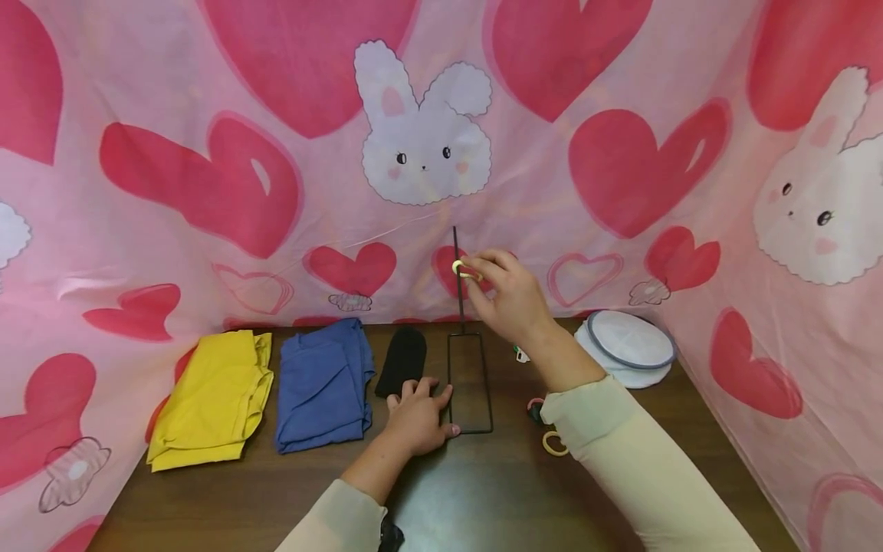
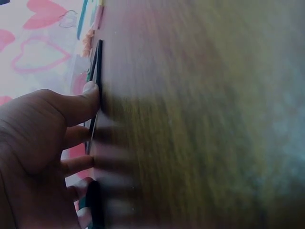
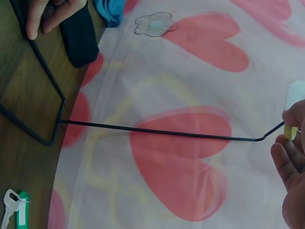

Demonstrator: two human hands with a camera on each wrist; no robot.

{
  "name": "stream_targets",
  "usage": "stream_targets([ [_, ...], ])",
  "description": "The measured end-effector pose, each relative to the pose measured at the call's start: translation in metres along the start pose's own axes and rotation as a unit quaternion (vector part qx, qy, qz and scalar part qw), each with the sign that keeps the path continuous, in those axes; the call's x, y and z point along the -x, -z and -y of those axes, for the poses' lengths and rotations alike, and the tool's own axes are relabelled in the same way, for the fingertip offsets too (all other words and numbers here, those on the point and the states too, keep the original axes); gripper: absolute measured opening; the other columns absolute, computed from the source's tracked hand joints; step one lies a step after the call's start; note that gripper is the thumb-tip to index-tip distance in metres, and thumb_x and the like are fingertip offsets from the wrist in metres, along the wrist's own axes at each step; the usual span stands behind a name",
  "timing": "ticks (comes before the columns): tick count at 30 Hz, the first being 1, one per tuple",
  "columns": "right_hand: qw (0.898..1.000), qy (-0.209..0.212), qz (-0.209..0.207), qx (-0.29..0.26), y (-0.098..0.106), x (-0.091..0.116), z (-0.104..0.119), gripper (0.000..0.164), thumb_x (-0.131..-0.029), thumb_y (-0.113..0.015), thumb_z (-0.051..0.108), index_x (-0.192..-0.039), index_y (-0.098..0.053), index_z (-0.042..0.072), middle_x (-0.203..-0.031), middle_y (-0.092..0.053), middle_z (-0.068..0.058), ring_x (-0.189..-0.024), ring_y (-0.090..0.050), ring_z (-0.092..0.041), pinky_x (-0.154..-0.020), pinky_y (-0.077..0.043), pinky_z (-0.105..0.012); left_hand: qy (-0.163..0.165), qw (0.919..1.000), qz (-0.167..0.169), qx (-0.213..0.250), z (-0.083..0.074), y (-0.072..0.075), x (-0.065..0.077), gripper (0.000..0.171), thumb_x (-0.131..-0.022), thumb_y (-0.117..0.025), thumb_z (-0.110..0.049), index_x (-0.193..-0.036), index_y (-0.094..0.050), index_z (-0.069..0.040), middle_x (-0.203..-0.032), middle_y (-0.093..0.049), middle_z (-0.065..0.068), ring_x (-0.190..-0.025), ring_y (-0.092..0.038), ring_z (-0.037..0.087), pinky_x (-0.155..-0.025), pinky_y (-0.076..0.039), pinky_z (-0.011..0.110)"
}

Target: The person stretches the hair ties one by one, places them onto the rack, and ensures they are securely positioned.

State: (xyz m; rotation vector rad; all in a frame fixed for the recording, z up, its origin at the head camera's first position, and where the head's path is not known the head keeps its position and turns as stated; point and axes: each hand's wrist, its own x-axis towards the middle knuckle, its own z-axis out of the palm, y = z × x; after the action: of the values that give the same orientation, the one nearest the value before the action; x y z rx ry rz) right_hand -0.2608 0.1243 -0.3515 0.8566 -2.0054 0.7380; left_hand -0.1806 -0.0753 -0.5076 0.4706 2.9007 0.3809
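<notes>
A black wire stand (image 1: 490, 383) has a flat rectangular base on the table and a thin upright rod whose top end bends, as the right wrist view shows. My right hand (image 1: 510, 295) pinches a pale yellow ring (image 1: 457, 266) between thumb and fingertips at the rod's upper part. In the right wrist view, the yellow ring (image 3: 290, 132) is at the bent tip, partly hidden by the fingers. My left hand (image 1: 417, 418) presses the base's left side with spread fingers, thumb at the near corner. The left wrist view shows this thumb (image 2: 88, 102) against the black wire.
Left of the stand lie a black oblong thing (image 1: 402, 360), folded blue cloth (image 1: 324, 387) and folded yellow cloth (image 1: 210, 402). To the right are a key (image 3: 10, 205) with a green tag, another yellow ring (image 1: 554, 443), and a white round item (image 1: 631, 341) with a grey-blue rim.
</notes>
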Motion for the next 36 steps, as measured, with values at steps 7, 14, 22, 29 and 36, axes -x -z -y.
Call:
stream_targets([
  [7, 0.999, -0.018, -0.024, -0.015, -0.014, -0.008, -0.013, 0.024, -0.09, -0.076, 0.007, -0.113, -0.079, 0.001, -0.106, -0.069, -0.016, -0.082, -0.068, -0.024, -0.076, -0.06, -0.04, 0.001, 1.0, -0.003, 0.0, 0.0, -0.001, 0.0, 0.074, -0.091, -0.073, -0.057, -0.155, -0.052, -0.027, -0.159, -0.04, 0.007, -0.139, -0.035, 0.039, -0.092, -0.034, 0.058],
  [14, 0.999, -0.038, -0.017, -0.009, -0.025, -0.018, -0.026, 0.026, -0.089, -0.076, 0.007, -0.114, -0.078, 0.0, -0.103, -0.07, -0.015, -0.083, -0.064, -0.025, -0.076, -0.058, -0.04, 0.008, 0.9999, 0.005, 0.004, -0.002, 0.0, 0.001, 0.075, -0.09, -0.074, -0.057, -0.155, -0.052, -0.028, -0.158, -0.04, 0.007, -0.139, -0.035, 0.039, -0.092, -0.033, 0.057],
  [22, 0.997, -0.077, -0.004, 0.0, -0.032, -0.029, -0.034, 0.028, -0.089, -0.075, 0.007, -0.117, -0.077, 0.0, -0.105, -0.069, -0.016, -0.085, -0.064, -0.028, -0.078, -0.056, -0.042, 0.004, 1.0, 0.007, 0.001, -0.002, -0.001, -0.001, 0.075, -0.091, -0.073, -0.059, -0.156, -0.051, -0.028, -0.158, -0.041, 0.006, -0.138, -0.035, 0.038, -0.091, -0.034, 0.056],
  [29, 0.996, -0.091, -0.016, -0.004, -0.04, -0.031, -0.037, 0.032, -0.088, -0.076, 0.008, -0.12, -0.077, 0.0, -0.104, -0.069, -0.016, -0.079, -0.065, -0.027, -0.076, -0.056, -0.04, 0.001, 1.0, 0.005, 0.0, -0.001, -0.001, -0.001, 0.076, -0.09, -0.073, -0.06, -0.155, -0.051, -0.028, -0.158, -0.04, 0.005, -0.138, -0.036, 0.038, -0.091, -0.033, 0.056],
  [36, 0.995, -0.091, -0.024, -0.019, -0.041, -0.026, -0.038, 0.037, -0.085, -0.077, 0.001, -0.122, -0.074, -0.002, -0.109, -0.066, -0.019, -0.082, -0.066, -0.027, -0.079, -0.056, -0.039, -0.002, 1.0, 0.004, 0.0, 0.001, -0.002, -0.002, 0.076, -0.09, -0.072, -0.061, -0.156, -0.051, -0.029, -0.158, -0.04, 0.005, -0.138, -0.035, 0.038, -0.091, -0.034, 0.056],
])
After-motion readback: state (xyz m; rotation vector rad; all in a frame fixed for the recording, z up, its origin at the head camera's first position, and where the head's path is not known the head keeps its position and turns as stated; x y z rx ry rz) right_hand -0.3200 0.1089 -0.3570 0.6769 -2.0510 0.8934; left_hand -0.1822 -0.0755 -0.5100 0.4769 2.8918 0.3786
